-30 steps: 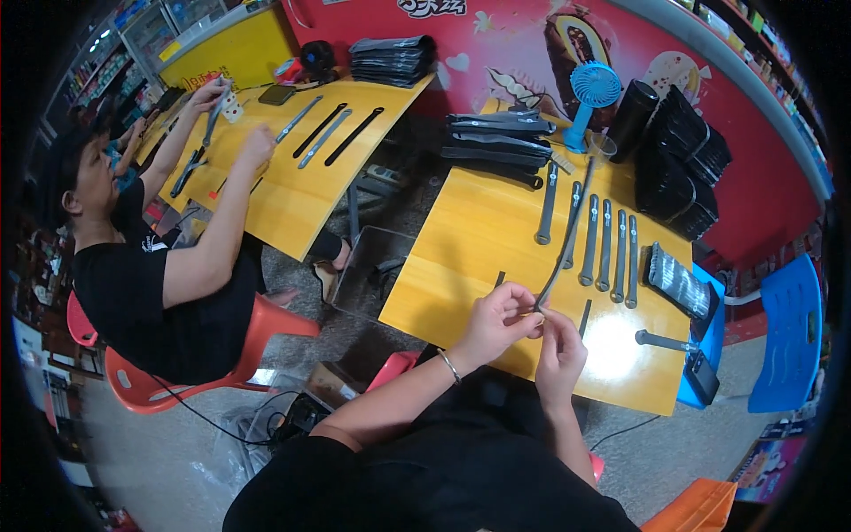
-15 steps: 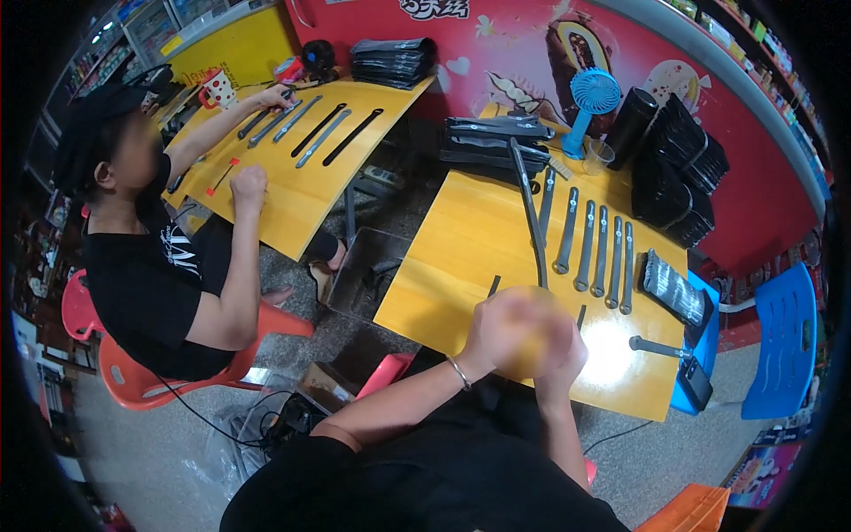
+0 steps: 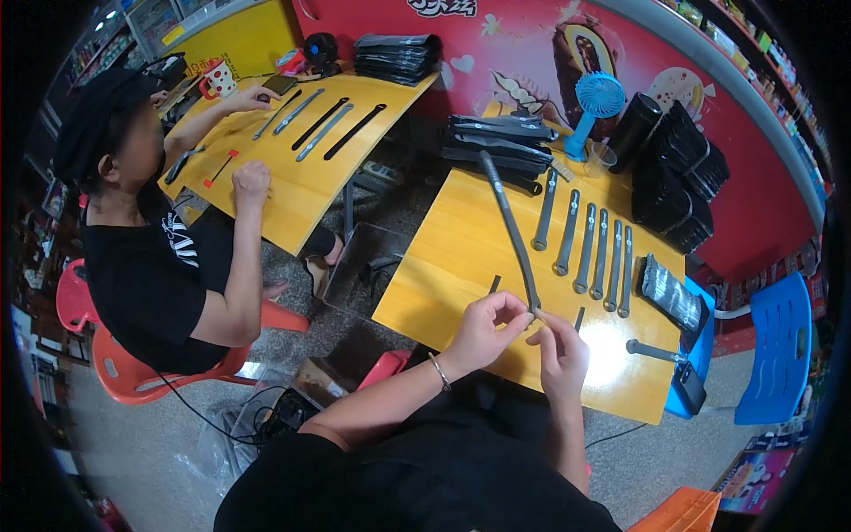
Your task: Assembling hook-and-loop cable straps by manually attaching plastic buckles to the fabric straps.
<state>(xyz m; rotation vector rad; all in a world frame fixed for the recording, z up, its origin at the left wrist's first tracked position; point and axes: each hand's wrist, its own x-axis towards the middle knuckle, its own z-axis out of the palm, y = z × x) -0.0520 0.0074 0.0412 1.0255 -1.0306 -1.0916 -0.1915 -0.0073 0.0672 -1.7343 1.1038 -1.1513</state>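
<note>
A long dark grey strap (image 3: pixel 507 222) stretches away from my hands over the near table, its far end tilted to the left. My left hand (image 3: pixel 481 335) pinches its near end between thumb and finger. Thumb and forefinger of my right hand (image 3: pixel 563 353) close on the same end from the other side, the other fingers curled. Several similar straps with rounded ends, among them one strap (image 3: pixel 565 232), lie in a row to the right of the held one. Another strap (image 3: pixel 651 350) lies crosswise at the right table edge.
Stacked black straps (image 3: pixel 496 142), a blue fan (image 3: pixel 598 97), a clear cup (image 3: pixel 600 160), a black cylinder (image 3: pixel 636 131) and bundled black packs (image 3: pixel 674 191) line the far side of the yellow table (image 3: pixel 425 284). At left, a co-worker (image 3: pixel 151 257) sits at another table with straps.
My hands were raised together and blurred; now they are lower and slightly apart, pinching the strap's end. The strap's far end has swung left. The co-worker's far hand has drawn back leftward.
</note>
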